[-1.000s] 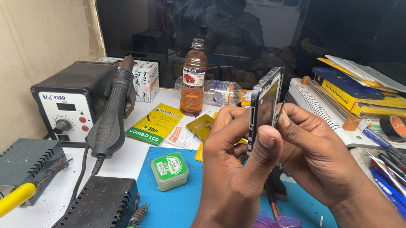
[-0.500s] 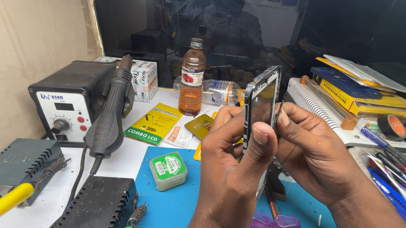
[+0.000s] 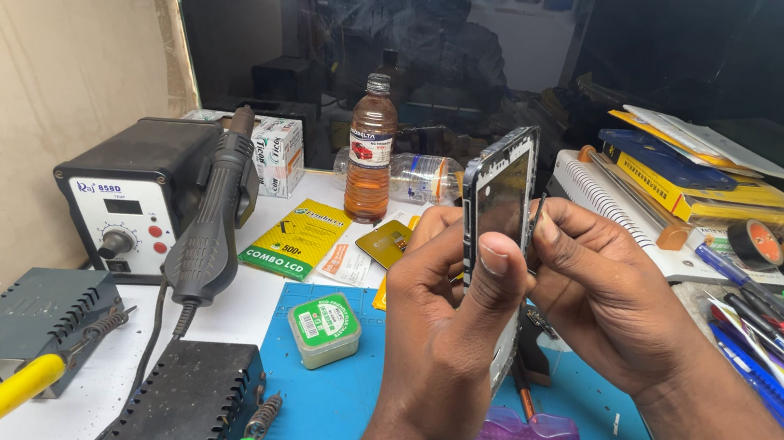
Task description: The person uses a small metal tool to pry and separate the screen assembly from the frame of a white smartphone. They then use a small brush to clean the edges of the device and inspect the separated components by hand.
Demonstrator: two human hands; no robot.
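Above the blue mat (image 3: 372,412), both hands grip a phone frame (image 3: 501,202) upright.
Left hand (image 3: 447,342) is closed round its lower part, thumb pressed on the front; right hand (image 3: 613,292) pinches a thin tool (image 3: 537,221) against the frame's right edge.

Hot-air station (image 3: 137,193) left; amber bottle (image 3: 371,150) behind; green tin (image 3: 323,327) on blue mat (image 3: 343,409).
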